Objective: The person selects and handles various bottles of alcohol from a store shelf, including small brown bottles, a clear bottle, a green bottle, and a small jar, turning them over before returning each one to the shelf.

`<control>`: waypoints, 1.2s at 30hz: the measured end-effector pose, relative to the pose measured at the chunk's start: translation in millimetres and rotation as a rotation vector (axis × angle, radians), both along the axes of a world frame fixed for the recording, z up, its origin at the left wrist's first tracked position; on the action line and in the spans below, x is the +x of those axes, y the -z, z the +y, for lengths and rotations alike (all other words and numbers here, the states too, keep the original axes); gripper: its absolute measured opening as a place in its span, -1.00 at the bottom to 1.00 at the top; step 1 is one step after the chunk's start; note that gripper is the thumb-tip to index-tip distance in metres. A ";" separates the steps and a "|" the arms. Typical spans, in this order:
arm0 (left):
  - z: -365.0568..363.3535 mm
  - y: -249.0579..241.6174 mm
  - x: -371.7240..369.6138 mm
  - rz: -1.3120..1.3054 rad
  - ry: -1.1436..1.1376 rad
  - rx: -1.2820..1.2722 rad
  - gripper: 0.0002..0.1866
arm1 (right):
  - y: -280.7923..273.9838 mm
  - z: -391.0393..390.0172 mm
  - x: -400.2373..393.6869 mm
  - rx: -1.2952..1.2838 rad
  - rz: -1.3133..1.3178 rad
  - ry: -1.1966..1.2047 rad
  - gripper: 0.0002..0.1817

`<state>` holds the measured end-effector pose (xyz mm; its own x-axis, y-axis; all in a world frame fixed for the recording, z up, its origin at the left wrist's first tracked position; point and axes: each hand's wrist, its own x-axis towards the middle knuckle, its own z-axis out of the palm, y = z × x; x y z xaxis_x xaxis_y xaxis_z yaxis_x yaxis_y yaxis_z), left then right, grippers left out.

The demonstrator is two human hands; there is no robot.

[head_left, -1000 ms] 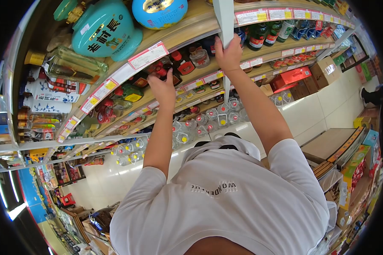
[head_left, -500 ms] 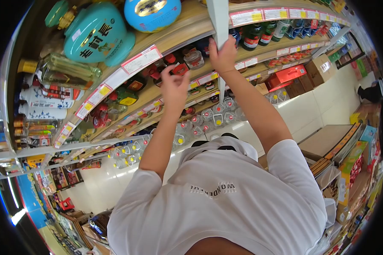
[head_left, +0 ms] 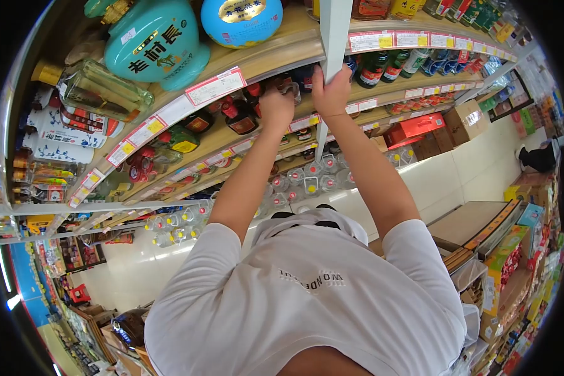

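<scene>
Curling at a clear bottle (head_left: 296,94) on its right: left hand (head_left: 277,108), grip unclear; right hand (head_left: 332,94) clasps a post (head_left: 334,34).

The pale grey upright post (head_left: 335,31) looks like smooth painted metal. The curved wood-grained shelf board (head_left: 269,59) has a satin sheen along its edge, while the white-and-red paper price labels (head_left: 216,86) sit in a smooth strip. The big turquoise round-bellied bottle (head_left: 153,50) shines like glazed ceramic; the dark squat bottle with a red cap (head_left: 241,123) looks like glossy glass. The white short-sleeved T-shirt (head_left: 307,301) is soft, matt cloth. The brown cardboard carton (head_left: 460,125) looks matt, the pale floor tiles (head_left: 476,160) polished.
</scene>
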<state>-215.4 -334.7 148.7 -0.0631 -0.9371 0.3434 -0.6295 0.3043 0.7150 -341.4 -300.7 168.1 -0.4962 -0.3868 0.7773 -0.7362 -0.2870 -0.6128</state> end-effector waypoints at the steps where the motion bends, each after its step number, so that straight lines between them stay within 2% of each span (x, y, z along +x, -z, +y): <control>1: 3.4 -3.2 0.7 -0.008 -0.008 -0.007 -0.63 | -0.4 0.6 -0.2 0.003 -0.001 0.005 -0.51; 5: 14.7 -19.6 4.0 -0.062 0.005 0.116 -0.67 | 2.7 -2.8 0.4 -0.009 -0.009 0.012 -0.51; 8: 27.7 -16.8 3.9 0.012 0.100 0.094 -0.72 | 2.2 -1.8 1.2 0.017 -0.038 -0.003 -0.51; 11: 44.4 -18.8 8.1 -0.027 0.167 0.005 -0.72 | 2.7 -3.1 -0.3 0.017 -0.033 -0.012 -0.50; 15: 68.2 -29.3 24.3 -0.076 0.221 -0.277 -0.70 | -1.2 0.8 1.0 0.046 -0.048 -0.027 -0.48; 18: 82.7 -34.3 40.6 0.096 0.230 -0.369 -0.69 | -1.2 1.2 1.2 0.039 -0.068 -0.050 -0.48; 21: 98.5 -45.2 56.4 0.157 0.237 -0.275 -0.71 | 3.0 -3.4 -2.3 0.041 -0.032 -0.016 -0.48; 24: 118.5 -64.3 74.6 0.252 0.235 0.025 -0.75 | 0.3 -0.8 0.6 0.049 -0.056 -0.035 -0.48; 27: 134.0 -71.4 86.4 0.633 0.307 0.299 -0.79 | 0.2 1.3 -0.5 0.078 -0.062 -0.042 -0.48; 33: 161.0 -86.1 104.0 1.142 0.209 0.517 -0.83 | 0.6 1.3 -0.2 0.090 -0.122 -0.083 -0.48; 36: 165.3 -79.1 126.6 1.172 0.182 0.641 -0.84 | 3.5 -0.2 -2.8 0.100 -0.130 -0.096 -0.47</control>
<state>-88.9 -169.4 227.8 -0.1762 -0.9613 -0.2119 0.4589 -0.2707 0.8463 -344.2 -300.8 164.6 -0.5471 -0.5096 0.6640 -0.6210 -0.2848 -0.7303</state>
